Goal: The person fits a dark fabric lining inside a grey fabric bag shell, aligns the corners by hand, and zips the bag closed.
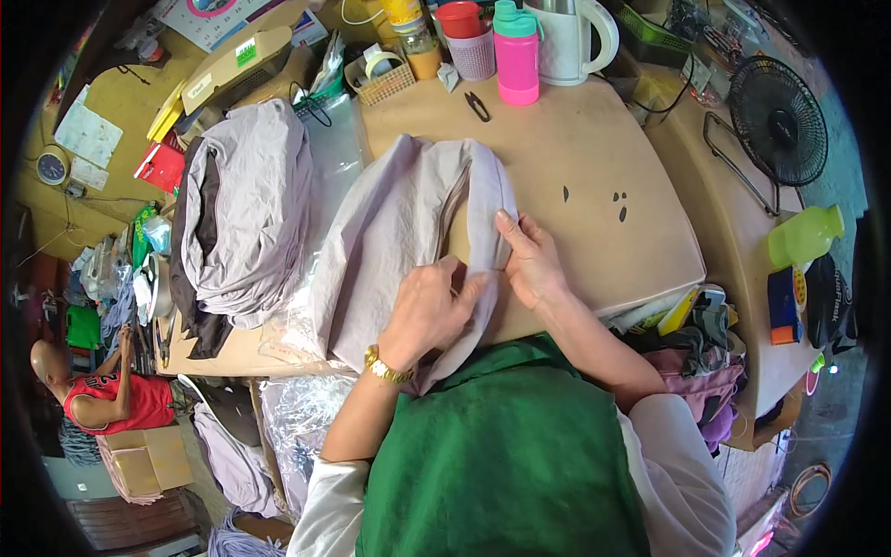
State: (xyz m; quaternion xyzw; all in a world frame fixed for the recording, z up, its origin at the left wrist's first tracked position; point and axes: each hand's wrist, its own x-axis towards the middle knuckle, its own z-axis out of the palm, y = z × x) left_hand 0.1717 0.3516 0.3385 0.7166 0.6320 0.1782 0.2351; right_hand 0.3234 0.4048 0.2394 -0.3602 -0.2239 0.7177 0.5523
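Observation:
A pale lilac-grey cloth garment [390, 204] lies across the tan tabletop in front of me, its far end folded over into a narrow loop. On the loop's right edge, my right hand [536, 260] pinches the fabric, thumb on top and fingers partly hidden behind. My left hand [432, 311], with a gold watch at the wrist, is closed over the loop's near part, thumb and fingers bent on the cloth. Its fingertips are partly hidden. Left of the garment sits a thick bundle of similar lilac cloth [251, 213] with dark fabric along its side.
Black thread snips [477, 107] lie on the tan table [594, 241] beyond the garment. Along the back stand a pink bottle [517, 56], a white kettle [566, 42] and baskets. A black fan [778, 121] is at right. A person in red [130, 395] sits far left.

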